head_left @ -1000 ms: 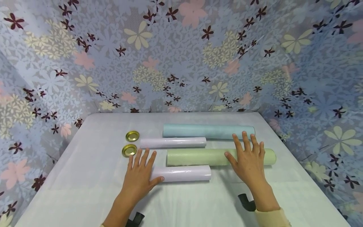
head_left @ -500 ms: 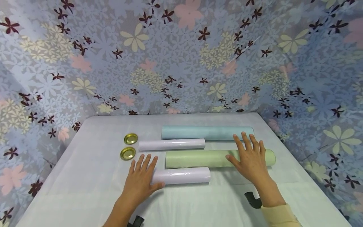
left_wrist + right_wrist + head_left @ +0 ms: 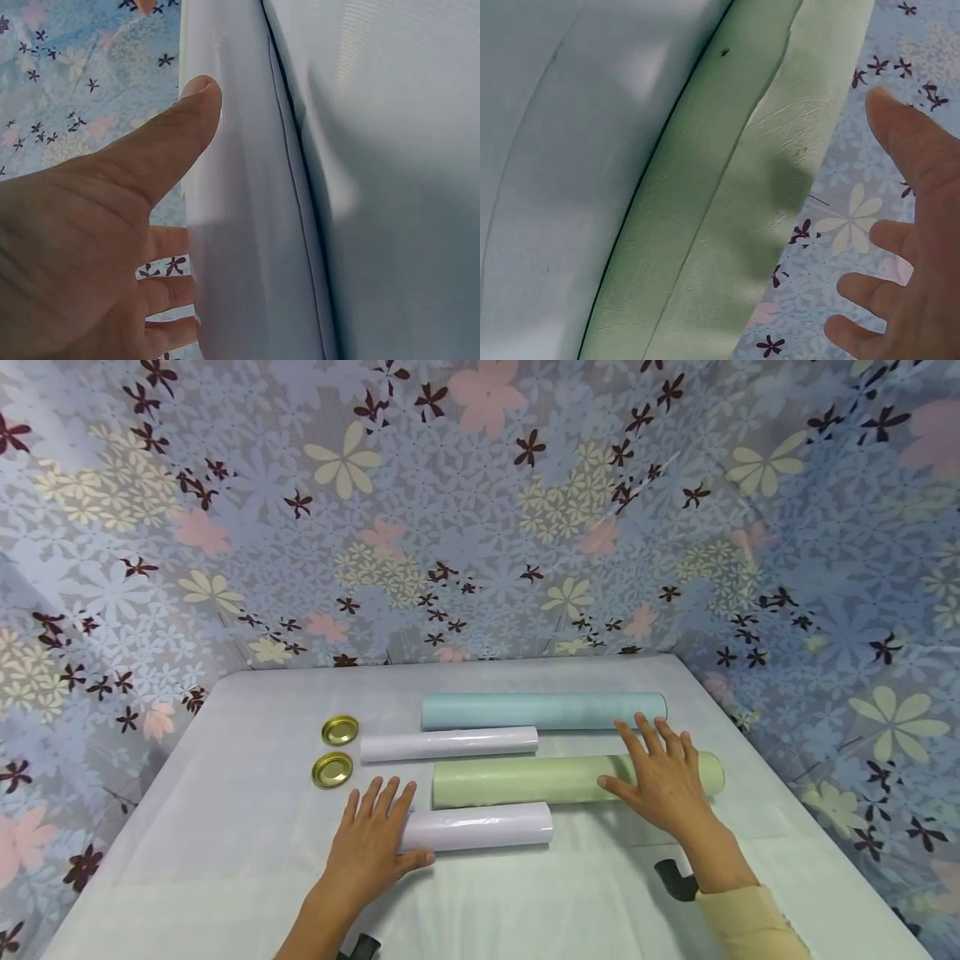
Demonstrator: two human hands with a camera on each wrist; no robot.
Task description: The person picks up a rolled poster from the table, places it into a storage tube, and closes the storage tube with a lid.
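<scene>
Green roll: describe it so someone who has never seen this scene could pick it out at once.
Start at the white table by the flowered backdrop. On it, in the head view, the green roll lies between the rear white roll and the front white roll. Unlike those and the blue roll behind them, it alone is green.

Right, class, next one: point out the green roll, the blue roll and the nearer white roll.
green roll [image 3: 551,781], head view, middle of its curved side
blue roll [image 3: 542,712], head view, middle of its length
nearer white roll [image 3: 480,827], head view, middle of its exposed side
</scene>
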